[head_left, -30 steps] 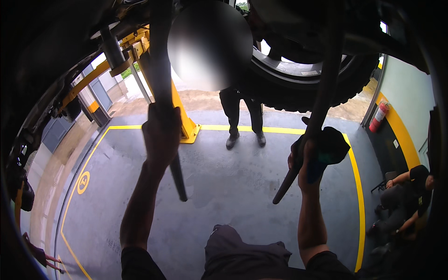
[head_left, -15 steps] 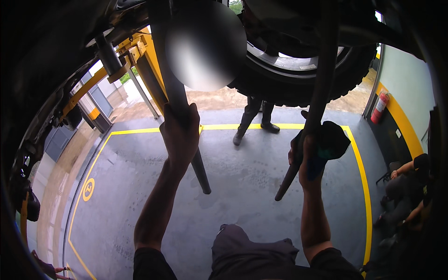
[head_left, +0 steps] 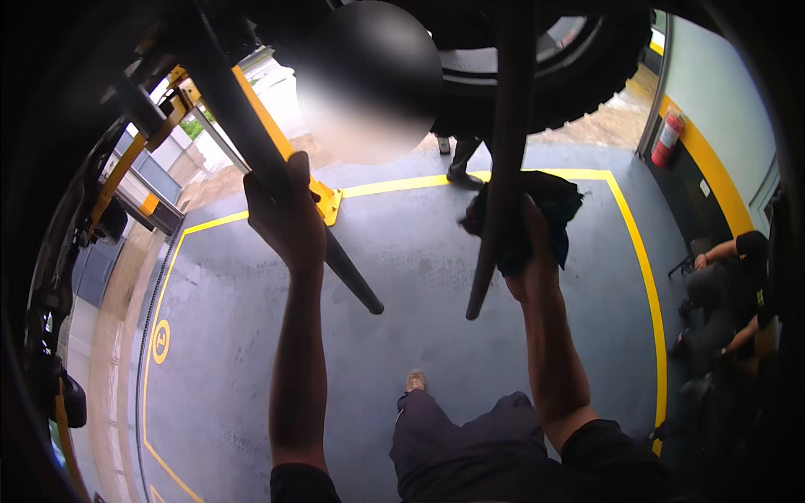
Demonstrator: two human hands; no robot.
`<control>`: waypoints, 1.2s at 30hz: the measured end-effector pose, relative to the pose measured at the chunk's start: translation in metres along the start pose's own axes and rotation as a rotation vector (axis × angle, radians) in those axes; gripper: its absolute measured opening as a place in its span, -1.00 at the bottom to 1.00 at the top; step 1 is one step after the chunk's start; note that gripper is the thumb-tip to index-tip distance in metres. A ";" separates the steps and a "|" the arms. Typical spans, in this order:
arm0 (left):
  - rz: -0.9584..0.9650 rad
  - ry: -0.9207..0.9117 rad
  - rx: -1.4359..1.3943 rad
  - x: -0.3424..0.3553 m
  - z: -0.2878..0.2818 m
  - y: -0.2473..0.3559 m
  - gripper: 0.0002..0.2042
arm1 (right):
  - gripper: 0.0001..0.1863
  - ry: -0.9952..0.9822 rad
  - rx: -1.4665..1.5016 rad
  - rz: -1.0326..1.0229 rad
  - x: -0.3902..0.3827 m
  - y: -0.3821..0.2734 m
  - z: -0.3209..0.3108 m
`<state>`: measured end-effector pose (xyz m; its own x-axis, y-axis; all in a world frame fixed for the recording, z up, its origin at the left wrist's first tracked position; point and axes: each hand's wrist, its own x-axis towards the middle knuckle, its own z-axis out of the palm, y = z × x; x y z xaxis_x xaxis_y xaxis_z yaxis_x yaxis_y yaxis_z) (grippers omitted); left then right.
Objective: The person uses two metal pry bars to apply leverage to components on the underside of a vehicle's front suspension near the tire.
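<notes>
A long dark tube [head_left: 348, 272] slants down from the raised vehicle's underside at upper left. My left hand [head_left: 289, 218] is wrapped round it above its free lower end. To the right, a second dark tube [head_left: 503, 142] hangs down more steeply, its lower end also free. My right hand [head_left: 537, 251] grips a bunched dark cloth [head_left: 558, 197] right beside this tube. Some of its fingers are hidden behind the cloth and the tube, and I cannot tell whether they press on the tube itself. Both arms reach upward.
A vehicle tyre [head_left: 579, 84] hangs overhead. A yellow lift post [head_left: 327, 205] stands beyond my left hand. Someone's legs [head_left: 464, 159] show past the tubes. At right are a red fire extinguisher [head_left: 668, 140] and seated people [head_left: 721, 285]. Yellow lines [head_left: 545, 174] mark the grey floor.
The view has shifted. My left hand and its tube now sit further left, the tube slanting more. My right hand and the cloth appear higher and further left, and my shoe has come into view.
</notes>
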<state>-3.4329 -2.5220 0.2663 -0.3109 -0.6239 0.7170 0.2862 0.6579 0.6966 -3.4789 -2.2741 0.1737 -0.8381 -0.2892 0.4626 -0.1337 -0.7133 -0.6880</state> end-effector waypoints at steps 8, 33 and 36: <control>-0.287 -0.200 -0.193 0.000 -0.004 -0.002 -0.63 | -0.54 0.069 -0.158 -0.021 -0.025 0.035 0.017; -0.048 -0.268 -0.247 0.000 -0.003 -0.032 -0.70 | -0.71 0.192 -0.314 0.001 -0.039 0.076 0.049; 0.470 -0.140 0.012 0.011 0.000 -0.045 -0.67 | -0.77 0.276 -0.450 0.028 -0.039 0.082 0.059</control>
<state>-3.4490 -2.5586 0.2424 -0.2695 -0.1966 0.9427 0.4143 0.8600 0.2978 -3.4263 -2.3593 0.1320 -0.9446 -0.0820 0.3179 -0.2722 -0.3457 -0.8980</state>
